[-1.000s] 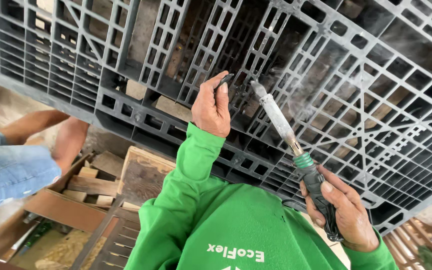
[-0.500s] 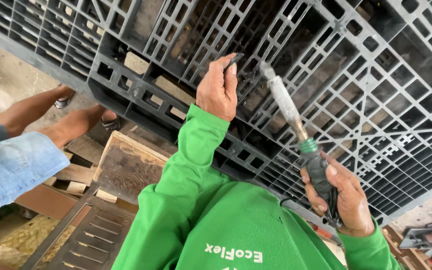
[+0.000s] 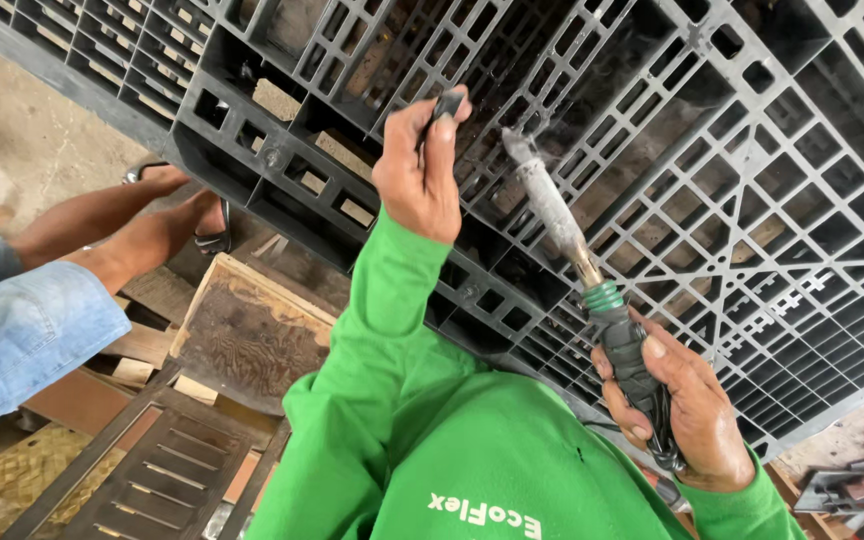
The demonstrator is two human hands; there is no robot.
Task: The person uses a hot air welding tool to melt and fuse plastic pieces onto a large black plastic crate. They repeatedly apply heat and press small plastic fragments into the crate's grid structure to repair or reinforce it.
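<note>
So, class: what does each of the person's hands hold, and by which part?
The right hand grips a soldering-type iron by its black handle. The left hand pinches a small black strip by its lower end, against the black plastic pallet.

Soldering iron (image 3: 592, 300) front and centre: a long tool with a black ribbed handle, a green collar above it and a crusted, grey-white shaft that tapers upward. It stands tilted, tip up and to the left, and that tip sits against the black plastic pallet (image 3: 752, 180), with a thin haze of smoke around it. Just left of the tip there's a small black plastic strip (image 3: 445, 103), short and dark, pressed onto the same rib. The pallet itself is a big black grid of square cells and diagonal ribs, dusty and scuffed, slanting across the whole upper view.
</note>
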